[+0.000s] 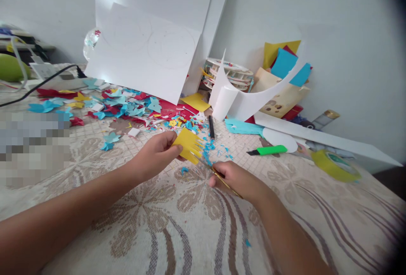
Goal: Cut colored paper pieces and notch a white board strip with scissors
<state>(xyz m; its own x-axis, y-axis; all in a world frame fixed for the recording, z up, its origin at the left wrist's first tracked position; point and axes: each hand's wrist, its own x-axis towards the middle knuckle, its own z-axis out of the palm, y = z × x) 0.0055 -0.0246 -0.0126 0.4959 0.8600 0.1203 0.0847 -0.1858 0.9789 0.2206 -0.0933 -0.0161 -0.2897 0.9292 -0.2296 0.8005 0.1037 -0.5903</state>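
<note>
My left hand [161, 152] pinches a piece of yellow paper [186, 145] by its left side, thumb on top. Cuts along the paper's right edge leave a fringe of narrow strips. Thin scissors [218, 175] sit in my right hand [233, 178], with their blades at the lower right corner of the yellow paper. How far the blades are apart is too small to tell. Blue paper scraps [207, 150] lie on the patterned tablecloth [136, 224] just beyond both hands.
Colourful paper flowers [123, 106] are heaped at the back left, near a black cable [47, 83]. A green box cutter [271, 150], a black pen-like stick [211, 127] and a yellow tape roll [336, 166] lie to the right. Large white sheets [146, 51] lean at the back.
</note>
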